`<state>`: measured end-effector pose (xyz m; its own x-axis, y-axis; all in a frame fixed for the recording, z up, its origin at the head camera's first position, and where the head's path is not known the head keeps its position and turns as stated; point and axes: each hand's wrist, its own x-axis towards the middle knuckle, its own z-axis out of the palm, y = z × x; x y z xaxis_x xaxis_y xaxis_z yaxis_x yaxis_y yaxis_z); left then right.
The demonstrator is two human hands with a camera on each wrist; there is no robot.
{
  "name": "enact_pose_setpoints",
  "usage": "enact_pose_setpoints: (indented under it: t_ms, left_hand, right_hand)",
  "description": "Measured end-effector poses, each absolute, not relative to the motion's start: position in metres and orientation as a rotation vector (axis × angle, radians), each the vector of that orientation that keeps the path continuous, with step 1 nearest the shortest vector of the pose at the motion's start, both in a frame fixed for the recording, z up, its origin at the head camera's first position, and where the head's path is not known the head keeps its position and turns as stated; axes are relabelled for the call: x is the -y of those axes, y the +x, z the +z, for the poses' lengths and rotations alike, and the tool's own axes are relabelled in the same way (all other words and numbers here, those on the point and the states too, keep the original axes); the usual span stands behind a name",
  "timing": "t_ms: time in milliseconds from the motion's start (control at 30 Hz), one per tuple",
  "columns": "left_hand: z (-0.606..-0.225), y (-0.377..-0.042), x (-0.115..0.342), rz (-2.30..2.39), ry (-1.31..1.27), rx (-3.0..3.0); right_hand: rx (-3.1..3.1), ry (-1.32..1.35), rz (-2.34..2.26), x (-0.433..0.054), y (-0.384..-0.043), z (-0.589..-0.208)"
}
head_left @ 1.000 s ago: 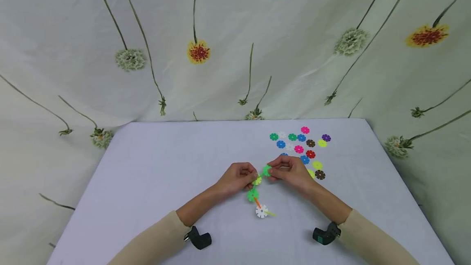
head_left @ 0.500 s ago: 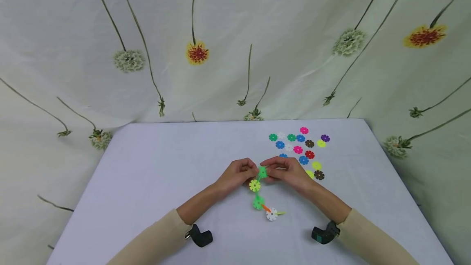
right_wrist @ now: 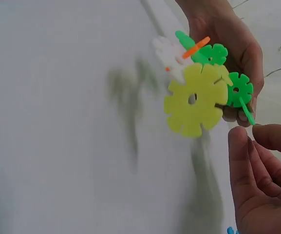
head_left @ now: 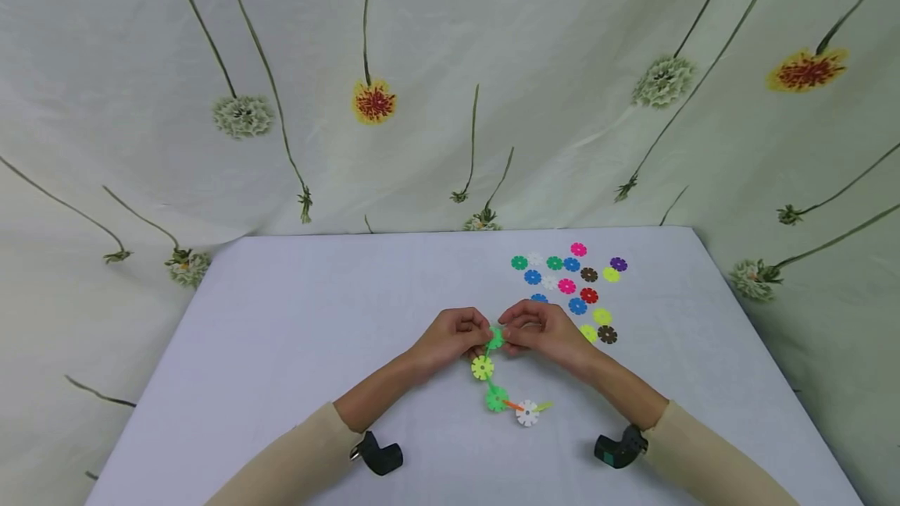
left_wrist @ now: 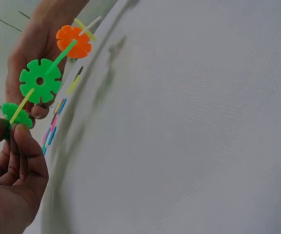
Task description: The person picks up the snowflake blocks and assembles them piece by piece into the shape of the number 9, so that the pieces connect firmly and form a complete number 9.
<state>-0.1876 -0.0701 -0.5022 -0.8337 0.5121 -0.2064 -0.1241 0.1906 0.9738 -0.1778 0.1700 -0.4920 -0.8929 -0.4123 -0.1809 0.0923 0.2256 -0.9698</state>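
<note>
A chain of slotted plastic flower discs hangs in front of me. It runs from a green disc (head_left: 496,338) at the top through a yellow disc (head_left: 482,368) and another green disc (head_left: 496,398) to a white disc (head_left: 527,413), with edge-on discs between them. My left hand (left_wrist: 18,170) pinches the top green end between thumb and finger. Beside it is my right hand (right_wrist: 267,185), whose thumb and index finger are slightly apart at the edge of that green end. An orange disc (left_wrist: 74,42) faces the left wrist view.
Several loose flower discs lie at the back right of the white table (head_left: 337,287), among them a red disc (head_left: 589,295), a purple disc (head_left: 619,264) and a brown disc (head_left: 608,334). A flowered cloth (head_left: 422,37) hangs behind the table.
The top green disc has shifted left and slightly down, towards my left hand. The chain's lower end has swung right. My right hand has come closer to the left.
</note>
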Motion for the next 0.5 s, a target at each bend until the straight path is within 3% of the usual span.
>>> enact_pose_setpoints:
  t_ms: [500]
  left_hand:
    - [-0.508, -0.186, 0.083, 1.672, 0.326, -2.009]
  right_hand:
    - [-2.907, -0.342, -1.122, -0.209, -0.184, -0.5]
